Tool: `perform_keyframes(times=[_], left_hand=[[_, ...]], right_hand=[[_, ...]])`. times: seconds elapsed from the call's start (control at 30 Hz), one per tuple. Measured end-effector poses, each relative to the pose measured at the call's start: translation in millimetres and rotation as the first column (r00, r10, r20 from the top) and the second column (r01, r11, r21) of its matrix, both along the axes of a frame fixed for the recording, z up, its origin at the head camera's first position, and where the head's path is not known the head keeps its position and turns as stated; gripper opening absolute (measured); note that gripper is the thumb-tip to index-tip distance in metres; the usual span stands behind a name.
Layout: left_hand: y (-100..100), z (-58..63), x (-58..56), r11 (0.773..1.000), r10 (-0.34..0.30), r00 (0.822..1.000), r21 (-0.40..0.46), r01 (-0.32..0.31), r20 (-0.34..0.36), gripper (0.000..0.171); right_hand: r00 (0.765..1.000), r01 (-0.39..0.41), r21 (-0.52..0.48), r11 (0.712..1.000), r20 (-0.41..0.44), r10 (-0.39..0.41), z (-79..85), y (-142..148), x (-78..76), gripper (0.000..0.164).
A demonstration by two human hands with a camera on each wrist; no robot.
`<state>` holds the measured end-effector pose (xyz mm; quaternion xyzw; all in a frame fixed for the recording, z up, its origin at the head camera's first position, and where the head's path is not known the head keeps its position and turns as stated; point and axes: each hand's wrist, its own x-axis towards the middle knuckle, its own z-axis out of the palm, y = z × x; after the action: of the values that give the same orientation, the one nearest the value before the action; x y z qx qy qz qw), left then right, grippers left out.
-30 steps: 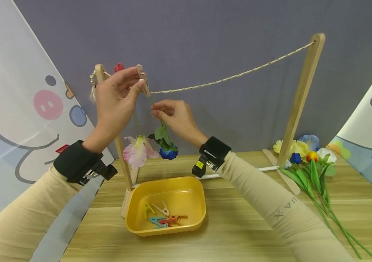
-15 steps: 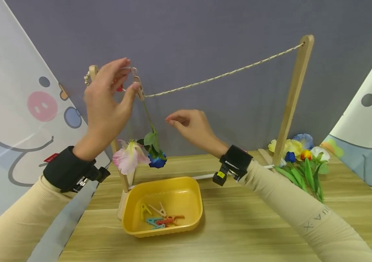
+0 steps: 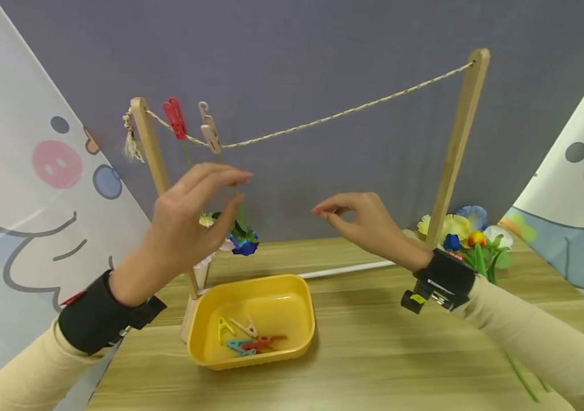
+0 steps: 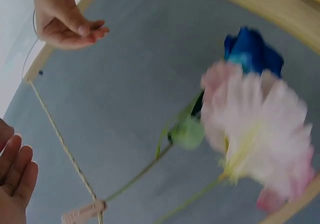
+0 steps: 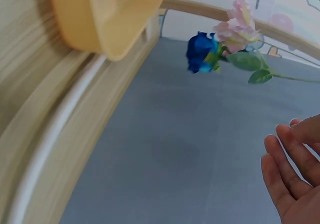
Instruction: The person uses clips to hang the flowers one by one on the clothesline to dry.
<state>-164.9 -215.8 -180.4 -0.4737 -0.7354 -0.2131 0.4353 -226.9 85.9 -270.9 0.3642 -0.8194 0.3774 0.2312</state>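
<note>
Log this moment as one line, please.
left hand: holds nothing; right hand: holds nothing; blue flower: hangs from rope, beige clip; pink flower: hangs nearby; loose clips: in basin

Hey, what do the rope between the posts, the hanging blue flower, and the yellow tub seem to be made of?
Rope: probably braided or twisted fibre, matte, judging by its flecked pattern; cotton or synthetic, I can't tell.
Blue flower: perhaps fabric, softly matte, with folded petals; possibly artificial.
Yellow tub: likely moulded plastic, smooth and slightly glossy, with rounded corners.
</note>
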Motion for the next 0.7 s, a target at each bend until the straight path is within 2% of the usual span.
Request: perform_keyframes(times=[0.13,0.2,0.33,0.5,0.6,0.67,0.7], left_hand=[[1,-26.7,0.7,0.992,-0.055,0.998,-0.108,0.059,0.042,0.014],[1,-42.3,-1.9,0.983,-0.068,0.993,-0.163,0.083,0.093,0.018],[2,-73.1,-8.2,0.962,-0.037,0.966,-0.251,0.104,0.255,0.012],[-2,-115.0,-18.5,0.941,-0.012,0.940,-0.314,0.126,0.341,0.025],[-4,-134.2,-23.6,0.928,0.015,0.911,-0.346,0.141,0.411,0.023],[-5,-145.8,-23.3,0.917,0.060,0.880,-0.374,0.138,0.471,0.022],[-6,-150.9,-22.7,0.909,0.091,0.858,-0.394,0.135,0.505,0.022]], right_hand=[[0.999,0.028,0.030,0.999,-0.016,-0.028,-9.5,24,5.7,0.022],[0.999,0.047,0.037,0.998,-0.014,-0.047,-13.0,37,7.9,0.024],[0.992,0.121,0.046,0.992,0.021,-0.122,-18.6,64,13.0,0.024],[0.982,0.174,0.084,0.981,0.063,-0.180,-36.2,95,18.8,0.021],[0.976,0.198,0.094,0.976,0.075,-0.206,-46.1,115,22.3,0.023],[0.968,0.220,0.100,0.970,0.098,-0.230,-52.6,128,25.4,0.025],[0.965,0.231,0.106,0.967,0.101,-0.242,-55.6,134,27.1,0.026]])
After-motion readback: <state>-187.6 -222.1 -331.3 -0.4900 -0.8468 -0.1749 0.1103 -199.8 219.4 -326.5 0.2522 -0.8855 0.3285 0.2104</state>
